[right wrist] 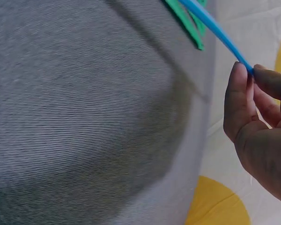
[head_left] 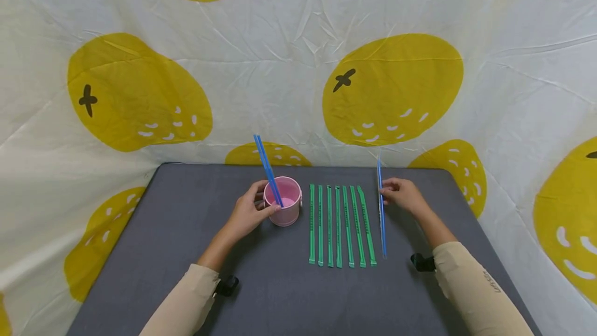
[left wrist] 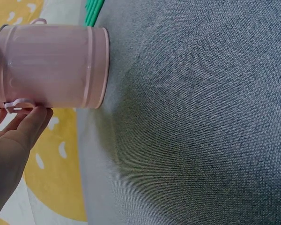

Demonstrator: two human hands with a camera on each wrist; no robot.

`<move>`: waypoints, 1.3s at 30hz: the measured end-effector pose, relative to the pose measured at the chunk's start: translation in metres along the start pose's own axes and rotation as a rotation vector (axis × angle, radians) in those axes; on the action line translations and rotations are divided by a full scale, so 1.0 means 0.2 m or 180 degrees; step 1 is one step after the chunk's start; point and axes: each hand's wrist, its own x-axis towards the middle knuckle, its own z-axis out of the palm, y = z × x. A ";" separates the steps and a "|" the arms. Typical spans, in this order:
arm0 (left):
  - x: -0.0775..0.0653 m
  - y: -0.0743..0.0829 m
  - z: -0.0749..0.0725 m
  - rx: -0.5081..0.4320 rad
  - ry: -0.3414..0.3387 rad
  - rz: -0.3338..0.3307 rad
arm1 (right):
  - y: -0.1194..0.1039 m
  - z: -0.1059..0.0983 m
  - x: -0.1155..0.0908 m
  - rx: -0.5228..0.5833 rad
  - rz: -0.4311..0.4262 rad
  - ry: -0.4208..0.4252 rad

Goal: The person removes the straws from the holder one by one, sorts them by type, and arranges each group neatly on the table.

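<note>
A small pink bucket (head_left: 285, 215) stands upright on the table, with two long blue drinking straws (head_left: 267, 166) leaning in it toward the back left. My left hand (head_left: 251, 211) grips the bucket's left side, thumb near the front rim and fingers behind. In the left wrist view, fingers touch the bucket wall (left wrist: 51, 65) beside a handle lug. At the right, my right hand (head_left: 403, 194) pinches a blue straw (head_left: 383, 227) between thumb and fingertips. The right wrist view shows this straw (right wrist: 215, 29) held above the table, its shadow below.
Several green paper-wrapped straws (head_left: 338, 227) lie in a row between the bucket and my right hand, spaced slightly apart. The dark grey table (head_left: 280, 294) ends at the back against a white cloth (head_left: 289, 102) printed with yellow fruit.
</note>
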 end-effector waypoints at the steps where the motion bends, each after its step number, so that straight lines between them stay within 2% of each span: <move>1: 0.00 0.00 0.00 0.0006 -0.0002 0.0003 | 0.01 0.01 0.00 -0.0034 0.0011 -0.0015; 11: 0.00 0.00 0.00 0.0003 0.0009 -0.0003 | 0.03 0.10 -0.01 -0.0103 0.0387 0.0035; 18: 0.01 0.01 0.00 0.0013 0.0008 -0.0038 | 0.04 0.13 -0.02 -0.0241 0.0398 0.0026; 25: 0.01 0.01 0.00 -0.0077 0.0003 -0.0040 | 0.02 0.15 -0.01 -0.0303 0.0537 0.0059; 31: 0.00 0.01 0.01 -0.0074 0.0030 -0.0094 | 0.00 0.17 -0.02 -0.0316 0.0520 0.0043; 34: 0.00 0.04 0.01 -0.0060 0.0019 -0.0140 | -0.01 0.17 -0.02 -0.0311 0.0507 0.0054; 39: -0.03 0.15 -0.01 -0.0106 -0.0025 -0.0147 | -0.01 0.18 -0.03 -0.0365 0.0472 0.0069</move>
